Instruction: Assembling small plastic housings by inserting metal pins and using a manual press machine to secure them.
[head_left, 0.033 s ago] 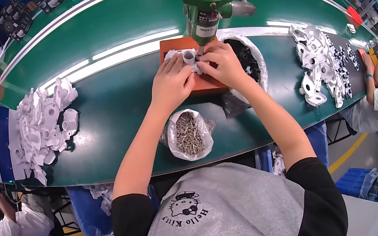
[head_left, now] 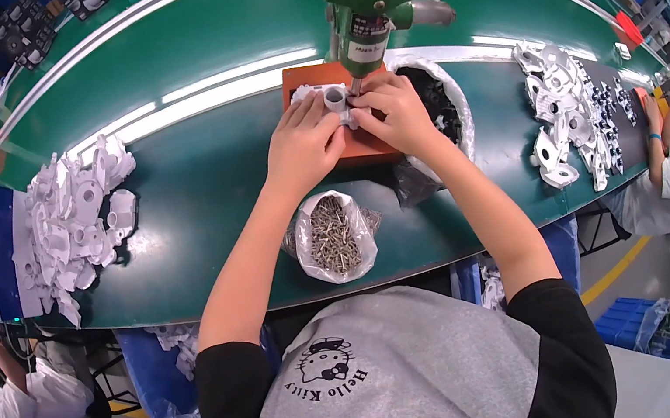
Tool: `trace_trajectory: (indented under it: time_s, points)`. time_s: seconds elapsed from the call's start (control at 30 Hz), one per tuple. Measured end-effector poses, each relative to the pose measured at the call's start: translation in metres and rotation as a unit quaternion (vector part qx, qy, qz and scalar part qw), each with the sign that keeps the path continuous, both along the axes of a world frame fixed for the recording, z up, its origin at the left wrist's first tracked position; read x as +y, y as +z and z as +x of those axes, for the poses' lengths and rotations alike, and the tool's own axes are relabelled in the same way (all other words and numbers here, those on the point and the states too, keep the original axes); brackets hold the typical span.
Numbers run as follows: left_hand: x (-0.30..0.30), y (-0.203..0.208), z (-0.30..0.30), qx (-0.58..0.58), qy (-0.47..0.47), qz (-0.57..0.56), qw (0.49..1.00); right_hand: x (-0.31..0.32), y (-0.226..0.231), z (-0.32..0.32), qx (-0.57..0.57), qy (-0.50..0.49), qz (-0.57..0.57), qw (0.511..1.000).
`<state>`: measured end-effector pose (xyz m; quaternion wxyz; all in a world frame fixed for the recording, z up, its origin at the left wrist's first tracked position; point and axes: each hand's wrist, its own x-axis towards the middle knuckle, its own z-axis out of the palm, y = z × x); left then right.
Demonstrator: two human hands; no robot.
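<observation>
A white plastic part with a round hollow collar [head_left: 336, 100] sits on the orange base [head_left: 365, 147] beneath a green machine head [head_left: 364, 36]. My left hand [head_left: 303, 145] is closed on the part's left side, fingers laid over it and thumb near its front edge. At the right side, my right hand [head_left: 394, 113] pinches the part between thumb and curled fingers, right beside the machine's thin vertical tip [head_left: 356, 87]. The fingers partly cover the part, so any small piece under them is hidden.
In front of me stands a clear bag of small metal screws or pins [head_left: 334, 240]. A bag of black parts [head_left: 435, 108] is right of the base. White parts lie heaped at left [head_left: 76, 221] and right [head_left: 558, 114]. Blue bins [head_left: 157, 389] stand below the table; co-workers sit both sides.
</observation>
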<state>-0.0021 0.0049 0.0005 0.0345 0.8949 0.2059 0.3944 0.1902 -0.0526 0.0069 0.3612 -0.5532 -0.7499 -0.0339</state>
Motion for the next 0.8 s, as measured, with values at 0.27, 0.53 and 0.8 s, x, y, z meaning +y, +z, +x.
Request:
trace_trajectory:
  time_s: [0.27, 0.53, 0.8]
  points:
    - [0.005, -0.006, 0.003, -0.014, 0.012, 0.001, 1.0, -0.026, 0.006, -0.005, -0.039, -0.049, -0.033, 0.997]
    - [0.004, -0.013, 0.002, -0.016, 0.025, 0.009, 1.0, -0.069, 0.023, -0.052, 0.075, 0.06, -0.096, 0.991]
    - [0.004, -0.015, 0.001, -0.026, 0.025, 0.009, 0.999, -0.077, 0.01, -0.084, -0.073, 0.078, -0.092, 0.99]
